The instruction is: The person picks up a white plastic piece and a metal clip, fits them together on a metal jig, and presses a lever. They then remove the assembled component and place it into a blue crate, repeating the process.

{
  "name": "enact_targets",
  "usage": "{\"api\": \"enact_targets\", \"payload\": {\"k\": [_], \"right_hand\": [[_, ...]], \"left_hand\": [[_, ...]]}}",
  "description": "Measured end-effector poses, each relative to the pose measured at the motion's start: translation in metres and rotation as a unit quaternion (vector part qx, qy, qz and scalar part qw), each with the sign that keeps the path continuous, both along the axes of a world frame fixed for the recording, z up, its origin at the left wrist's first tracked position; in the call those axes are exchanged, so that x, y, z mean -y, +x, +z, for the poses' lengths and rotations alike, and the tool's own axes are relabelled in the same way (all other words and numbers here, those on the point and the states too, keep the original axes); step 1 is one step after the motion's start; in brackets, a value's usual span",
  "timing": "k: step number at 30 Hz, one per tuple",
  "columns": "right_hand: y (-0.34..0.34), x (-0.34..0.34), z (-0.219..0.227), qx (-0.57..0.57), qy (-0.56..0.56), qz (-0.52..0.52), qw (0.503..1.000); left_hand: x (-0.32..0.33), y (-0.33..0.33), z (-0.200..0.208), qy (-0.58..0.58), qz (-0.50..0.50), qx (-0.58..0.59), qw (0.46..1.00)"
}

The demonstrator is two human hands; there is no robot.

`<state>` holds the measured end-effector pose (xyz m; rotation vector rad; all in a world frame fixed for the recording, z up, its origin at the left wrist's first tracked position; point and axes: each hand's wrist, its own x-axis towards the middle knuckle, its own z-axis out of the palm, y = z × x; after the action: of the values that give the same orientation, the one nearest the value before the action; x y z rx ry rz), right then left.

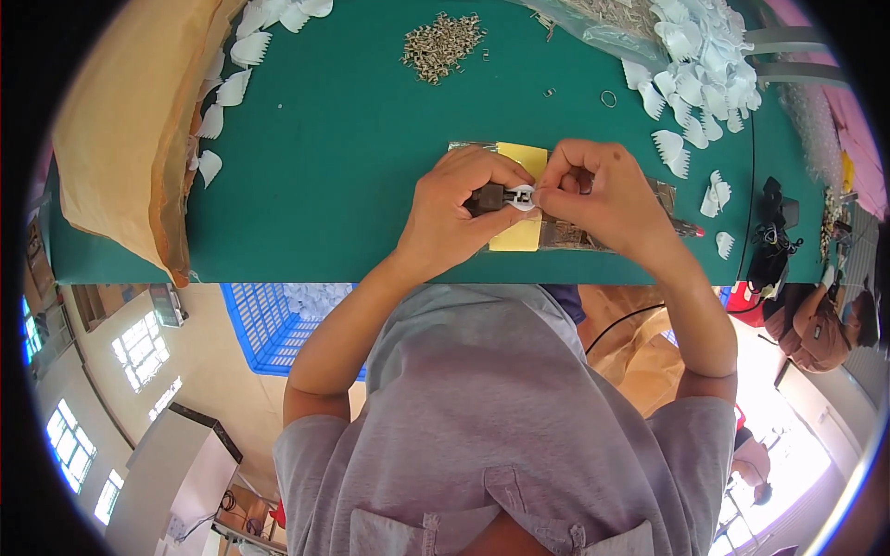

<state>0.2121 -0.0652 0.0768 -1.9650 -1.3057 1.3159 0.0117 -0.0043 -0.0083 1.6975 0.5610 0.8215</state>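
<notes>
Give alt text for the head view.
The left hand and right hand meet at a small white piece next to a dark block, over a green table. Beyond lies a heap of small metal pieces; toothed white pieces lie on both sides, a large tan bag at left.

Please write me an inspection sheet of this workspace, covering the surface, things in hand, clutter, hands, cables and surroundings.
Surface: green tabletop, with a yellow strip lying under the hands.
Things in hand: small white piece against a dark block.
Clutter: metal clips heaped at the far side; white toothed pieces scattered right and left; brown paper sack at left.
Hands: left hand around the dark block; right hand with fingertips at the white piece; exact grip unclear.
Cables: black cable tangle at right.
Surroundings: blue crate below the table edge; other people at the right.
</notes>
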Motion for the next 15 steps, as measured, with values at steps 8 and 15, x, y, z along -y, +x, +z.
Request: {"api": "enact_targets", "payload": {"k": [8, 15], "right_hand": [[0.002, -0.016, 0.011, 0.038, -0.032, 0.044, 0.998], [-0.006, -0.024, 0.025, 0.125, -0.043, 0.082, 0.988]], "left_hand": [[-0.002, -0.002, 0.002, 0.029, -0.025, -0.021, 0.999], [-0.001, 0.002, -0.002, 0.022, -0.007, 0.010, 1.000]]}}
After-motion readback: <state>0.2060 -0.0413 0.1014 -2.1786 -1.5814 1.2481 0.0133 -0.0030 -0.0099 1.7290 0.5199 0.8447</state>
